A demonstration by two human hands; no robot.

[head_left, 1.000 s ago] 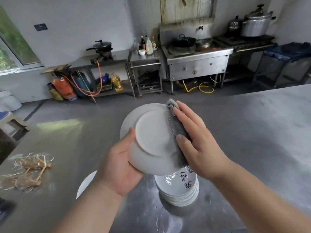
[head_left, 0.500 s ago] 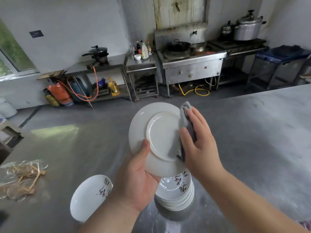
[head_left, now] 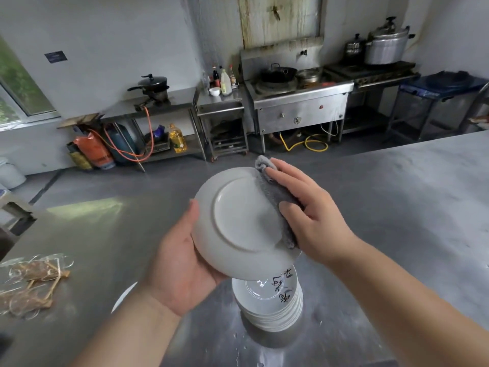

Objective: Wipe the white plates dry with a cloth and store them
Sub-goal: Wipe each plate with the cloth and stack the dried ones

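A white plate sliver (head_left: 124, 296) peeks from behind the left forearm. The left hand (head_left: 180, 263) grips the upturned round white plate (head_left: 238, 221) by its left rim; the right hand (head_left: 312, 215) presses a folded grey cloth (head_left: 275, 194) over its right edge, above the partly hidden stack of inked white plates (head_left: 270, 303).

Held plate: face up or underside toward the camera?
Underside toward the camera. The plate shows its raised foot ring and no pattern. Left hand grips its rim; right hand presses the cloth on it.

Steel table (head_left: 397, 207): plate stack (head_left: 270, 305), lone plate (head_left: 124, 298), plastic-wrapped bundles (head_left: 31, 284) at left.
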